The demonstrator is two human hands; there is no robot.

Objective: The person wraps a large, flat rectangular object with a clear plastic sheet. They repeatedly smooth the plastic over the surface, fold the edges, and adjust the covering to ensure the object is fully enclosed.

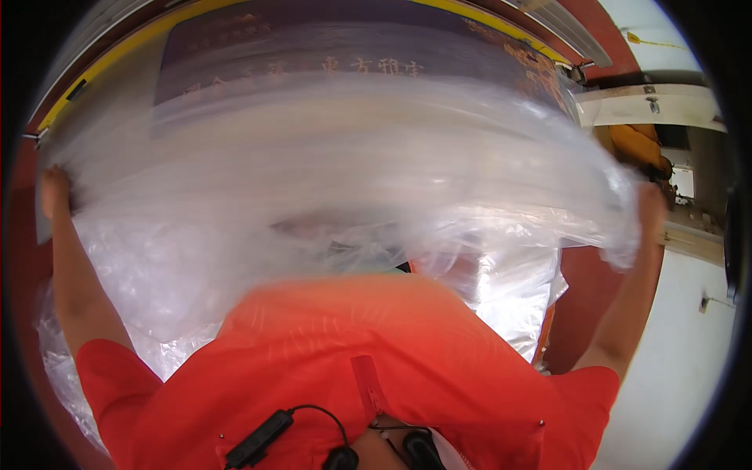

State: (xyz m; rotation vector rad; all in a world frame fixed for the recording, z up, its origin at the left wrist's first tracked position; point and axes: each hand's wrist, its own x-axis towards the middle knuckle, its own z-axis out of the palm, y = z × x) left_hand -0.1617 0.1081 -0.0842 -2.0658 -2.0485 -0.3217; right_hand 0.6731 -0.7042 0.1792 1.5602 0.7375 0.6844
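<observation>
A wide sheet of clear plastic film (337,157) stretches between my raised arms, smeared by motion. At its far left edge my left hand (56,192) is closed on the film, fingers partly blurred. My right hand (652,207) grips the bunched right edge; its fingers are blurred too. Through the film, a dark blue panel (439,47) with gold lettering and a gold pattern shows behind. More crumpled clear plastic (149,274) hangs below the sheet on the left, and shiny film (513,294) lies lower right.
A yellow strip (102,78) and metal rails run along the top. At the right, a white ledge (650,106) with a metal fitting stands near an orange-yellow object (638,145). A white surface (674,352) lies beyond my right arm, beside a red-brown area (583,313).
</observation>
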